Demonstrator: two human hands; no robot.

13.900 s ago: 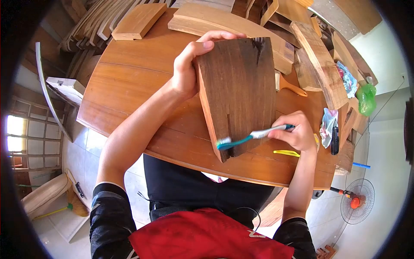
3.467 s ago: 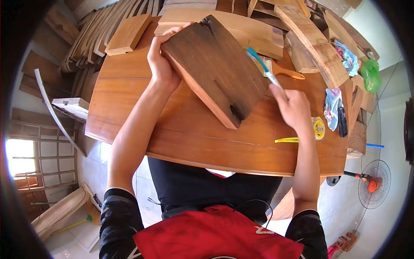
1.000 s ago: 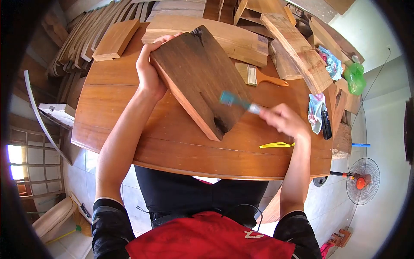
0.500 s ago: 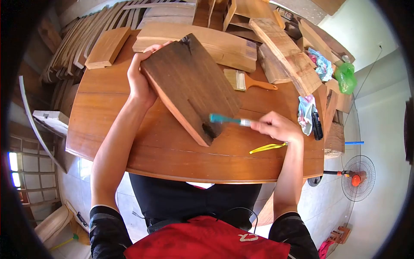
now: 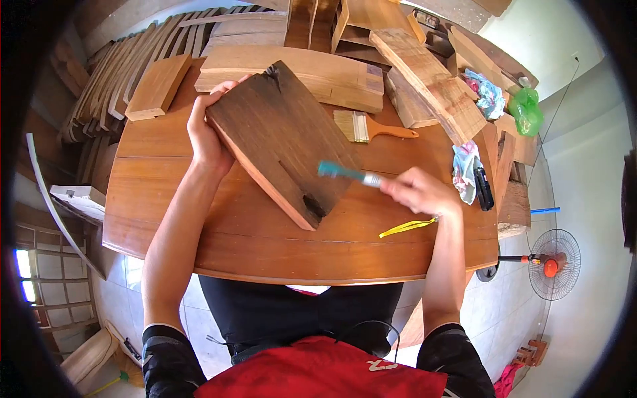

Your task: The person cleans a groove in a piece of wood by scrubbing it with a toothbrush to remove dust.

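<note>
My left hand (image 5: 211,136) is closed around the upper left edge of a dark brown wooden board (image 5: 279,139), which it holds tilted above the table. Dark pits and a crack mark the board's face near its top and lower corners. In my right hand (image 5: 424,194) is a small brush (image 5: 345,172) with a teal head, blurred by motion. The brush head overlaps the right part of the board's face in this view. A yellow strap (image 5: 406,229) hangs at my right wrist.
The wooden table (image 5: 318,255) bears a wide paintbrush (image 5: 378,128), a thick wood block (image 5: 292,76), another block (image 5: 158,87) and a leaning plank (image 5: 428,83). A crumpled cloth (image 5: 466,171) lies by a black object (image 5: 484,189) at right. A fan (image 5: 554,265) stands beyond.
The brush head has moved up across the board, away from its lower corner pit. My left hand still holds the board. The whole view has shifted slightly.
</note>
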